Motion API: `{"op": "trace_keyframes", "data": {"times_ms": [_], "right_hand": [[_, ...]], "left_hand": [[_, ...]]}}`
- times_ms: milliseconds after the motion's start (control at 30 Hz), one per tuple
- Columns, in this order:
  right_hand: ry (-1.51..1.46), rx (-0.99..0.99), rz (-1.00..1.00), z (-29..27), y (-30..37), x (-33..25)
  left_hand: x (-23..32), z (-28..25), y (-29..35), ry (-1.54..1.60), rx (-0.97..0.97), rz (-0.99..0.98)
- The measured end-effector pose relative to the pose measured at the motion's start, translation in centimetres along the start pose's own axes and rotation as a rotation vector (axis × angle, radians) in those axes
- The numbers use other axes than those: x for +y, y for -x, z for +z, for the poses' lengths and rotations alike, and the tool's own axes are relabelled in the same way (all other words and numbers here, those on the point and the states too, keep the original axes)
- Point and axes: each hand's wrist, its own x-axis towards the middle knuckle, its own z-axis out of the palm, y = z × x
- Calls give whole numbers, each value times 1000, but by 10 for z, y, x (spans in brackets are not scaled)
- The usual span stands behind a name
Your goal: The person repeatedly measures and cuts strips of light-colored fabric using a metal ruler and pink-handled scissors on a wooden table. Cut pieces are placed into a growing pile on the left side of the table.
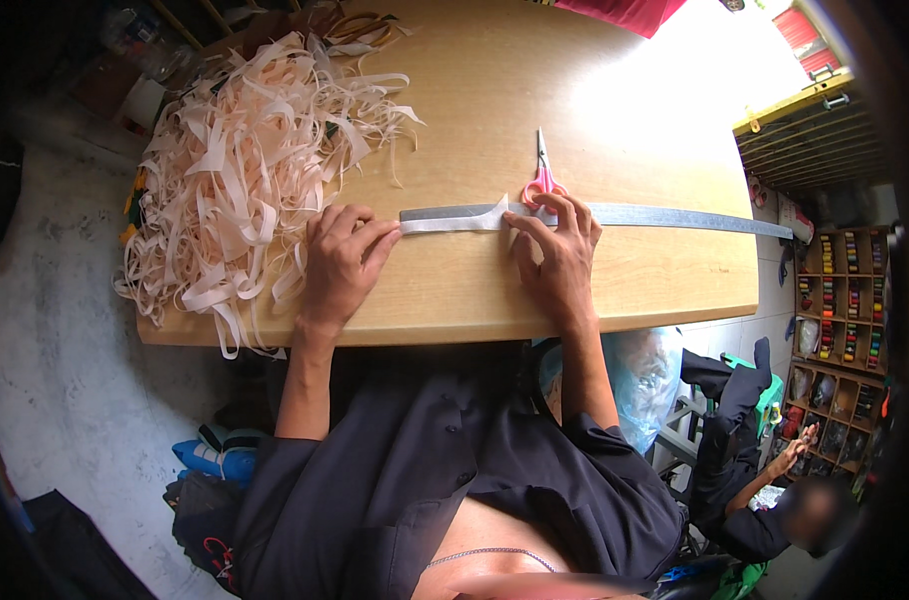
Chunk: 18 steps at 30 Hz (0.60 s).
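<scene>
A pale fabric strip (460,224) lies stretched along the near edge of a long metal ruler (665,216) on the wooden table. My left hand (346,255) pinches the strip's left end, just off the ruler's left tip. At the strip's other end, where a pointed corner stands up, my right hand (560,250) presses with thumb and forefinger against fabric and ruler. Small scissors with pink handles (543,183) lie right behind my right fingers, blades pointing away. To the left of my left hand spreads a big tangled heap of pale fabric strips (235,170).
The wooden table (455,300) has a rounded near edge, with some strips hanging over it at left. A clear plastic bag (643,385) stands below the table's right side. Another person (765,490) sits at lower right, near a shelf of thread spools (843,290).
</scene>
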Motion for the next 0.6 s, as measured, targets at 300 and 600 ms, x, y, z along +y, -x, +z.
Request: {"op": "trace_keyframes", "data": {"times_ms": [300,600], "right_hand": [[-19,89,6,1,0,6],[-19,204,-3,6,1,13]], "left_hand": [[0,4,-1,0,38,-11],[0,4,0,9,36,-2]]}}
